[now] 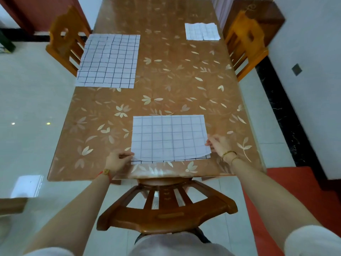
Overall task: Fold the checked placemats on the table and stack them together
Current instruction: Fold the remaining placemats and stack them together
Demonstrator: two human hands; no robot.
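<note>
Near table [103, 145] edge, left hand [118, 160], right hand [219, 145] seemingly pinch placemat [168, 139] corners.

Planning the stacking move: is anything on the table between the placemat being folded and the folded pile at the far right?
Nothing visible. Only bare flowered table top lies between the near placemat and the folded pile. The unfolded placemat lies at the far left, off that path.

A brown, leaf-patterned table [175, 71] stands on a glossy white tiled floor [27, 108], with a wooden near chair [166, 217], left chair [64, 41] and right chair [243, 43] drawn up. A black strip [276, 100] runs below the white wall [313, 52], by a red floor patch [299, 191].
</note>
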